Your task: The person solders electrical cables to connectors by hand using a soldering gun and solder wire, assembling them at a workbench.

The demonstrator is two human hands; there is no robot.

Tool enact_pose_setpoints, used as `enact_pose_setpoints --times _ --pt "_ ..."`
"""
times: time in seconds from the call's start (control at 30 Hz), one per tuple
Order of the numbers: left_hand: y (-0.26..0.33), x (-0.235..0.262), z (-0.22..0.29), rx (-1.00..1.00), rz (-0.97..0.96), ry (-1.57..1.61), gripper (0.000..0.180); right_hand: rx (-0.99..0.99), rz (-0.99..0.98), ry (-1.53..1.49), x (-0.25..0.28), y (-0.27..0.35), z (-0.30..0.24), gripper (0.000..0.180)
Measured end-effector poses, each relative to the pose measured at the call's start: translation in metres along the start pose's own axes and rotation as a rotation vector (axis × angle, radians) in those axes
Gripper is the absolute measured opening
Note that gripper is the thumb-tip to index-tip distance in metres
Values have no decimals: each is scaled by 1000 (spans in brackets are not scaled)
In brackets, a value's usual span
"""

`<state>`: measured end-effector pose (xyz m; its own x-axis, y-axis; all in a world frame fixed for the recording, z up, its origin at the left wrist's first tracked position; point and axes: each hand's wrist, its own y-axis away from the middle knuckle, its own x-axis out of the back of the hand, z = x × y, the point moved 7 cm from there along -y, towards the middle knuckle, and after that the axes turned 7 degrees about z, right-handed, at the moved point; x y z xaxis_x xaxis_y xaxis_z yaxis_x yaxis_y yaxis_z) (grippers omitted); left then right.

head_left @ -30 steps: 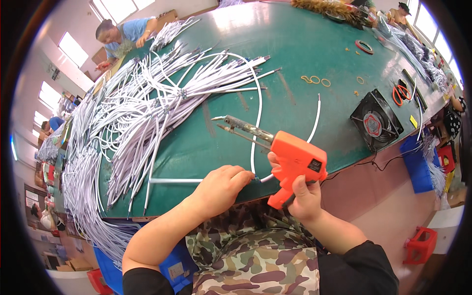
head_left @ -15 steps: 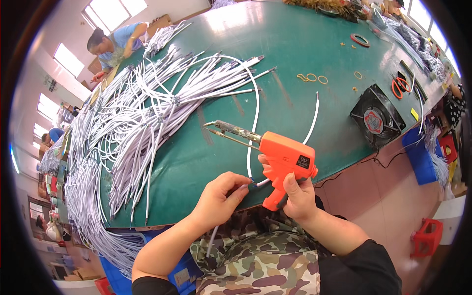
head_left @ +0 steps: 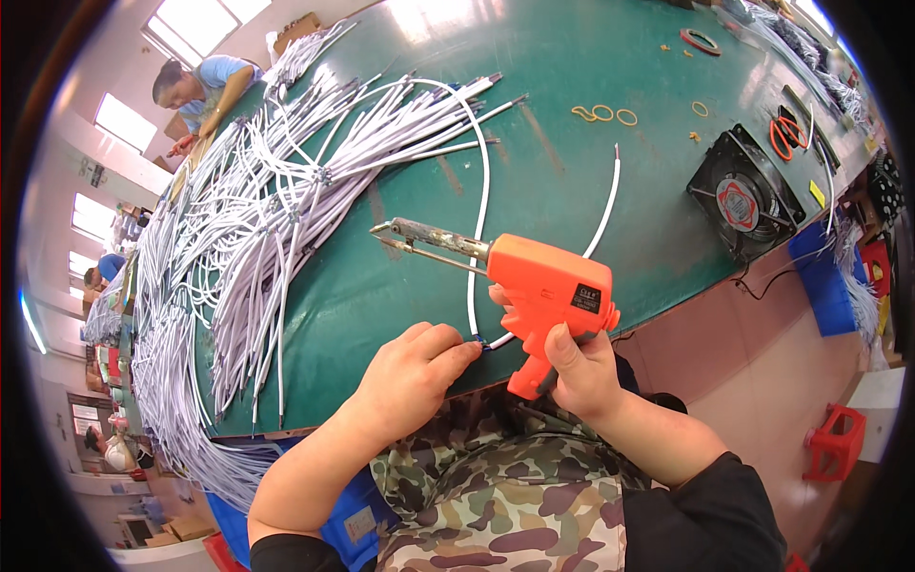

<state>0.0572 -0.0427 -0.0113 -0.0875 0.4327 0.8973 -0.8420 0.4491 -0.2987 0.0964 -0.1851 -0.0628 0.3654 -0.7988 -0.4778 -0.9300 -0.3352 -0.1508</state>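
My right hand [head_left: 583, 379] is wrapped around the handle of an orange soldering gun [head_left: 545, 272]. Its metal tip points left over the green table, crossing above a white cable [head_left: 483, 200]. By the table's near edge, my left hand [head_left: 412, 374] pinches the dark joint [head_left: 484, 344] where white cable ends meet. One cable arcs from there to the far left; another length [head_left: 606, 210] runs under the gun and ends on the table. The soldering tip is apart from the joint. Part of the pinched joint is hidden by my fingertips.
A big pile of white cables [head_left: 257, 229] covers the table's left side. Right of me are a black fan [head_left: 748, 195], orange-handled scissors [head_left: 787, 139], rubber bands [head_left: 600, 113] and a tape roll [head_left: 701, 42]. A person [head_left: 208, 92] in blue leans at the far left edge.
The soldering gun has shifted slightly left, and its tip has risen a little. My left hand has turned more palm-down over the joint; the cable tail below it no longer shows.
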Motion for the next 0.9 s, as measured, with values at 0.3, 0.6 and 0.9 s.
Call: enact_pose_setpoints --times 0.3,0.6,0.9 --pt "-6 1 2 -24 -91 -106 32 43 -7 -67 2 3 -5 46" --pt "6 -4 -13 116 74 120 24 67 17 -90 1 2 -3 44" --pt "4 1 7 -91 118 -71 27 22 0 -88 0 3 -2 41"
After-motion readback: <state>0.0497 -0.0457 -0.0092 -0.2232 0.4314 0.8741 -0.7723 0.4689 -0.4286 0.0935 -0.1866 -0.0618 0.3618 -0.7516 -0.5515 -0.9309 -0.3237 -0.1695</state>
